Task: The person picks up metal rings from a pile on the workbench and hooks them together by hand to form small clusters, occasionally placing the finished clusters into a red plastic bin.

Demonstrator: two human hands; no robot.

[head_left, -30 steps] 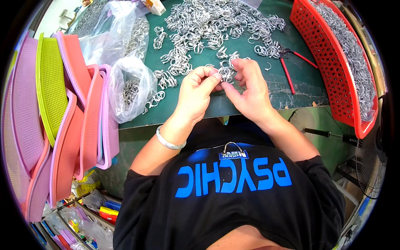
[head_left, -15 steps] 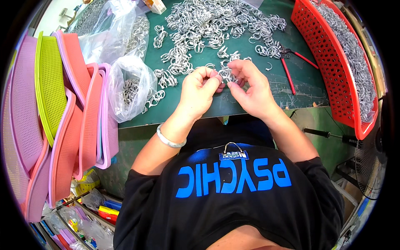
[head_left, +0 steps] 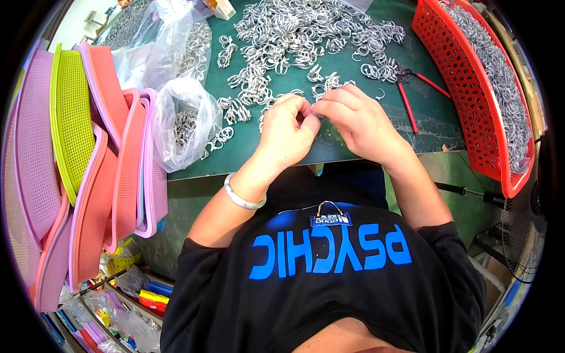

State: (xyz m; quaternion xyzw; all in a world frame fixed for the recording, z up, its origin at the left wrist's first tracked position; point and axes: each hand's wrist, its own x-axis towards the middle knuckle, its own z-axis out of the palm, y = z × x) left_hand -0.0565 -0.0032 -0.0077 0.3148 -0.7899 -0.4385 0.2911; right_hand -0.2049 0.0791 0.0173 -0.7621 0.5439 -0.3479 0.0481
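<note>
My left hand and my right hand meet over the front part of the green table. Both are closed, their thumbs and fingertips pinched together around small silvery metal rings. Fingers hide most of what they grip, and only a bit of grey shows between them. Just beyond my fingers spreads a large heap of open metal rings, many hooked together in clusters. A short chain of linked rings lies left of my left hand. Pliers with red handles rest to the right of my right hand.
A red perforated basket full of rings stands at the right edge. On the left are clear plastic bags with rings inside, and stacked pink, purple and green baskets. Below them sit bins of small packages.
My right hand has turned inward and moved left, its open fingers closing against my left fingertips. The rings visible between my hands are now mostly covered. My left hand has shifted slightly.
</note>
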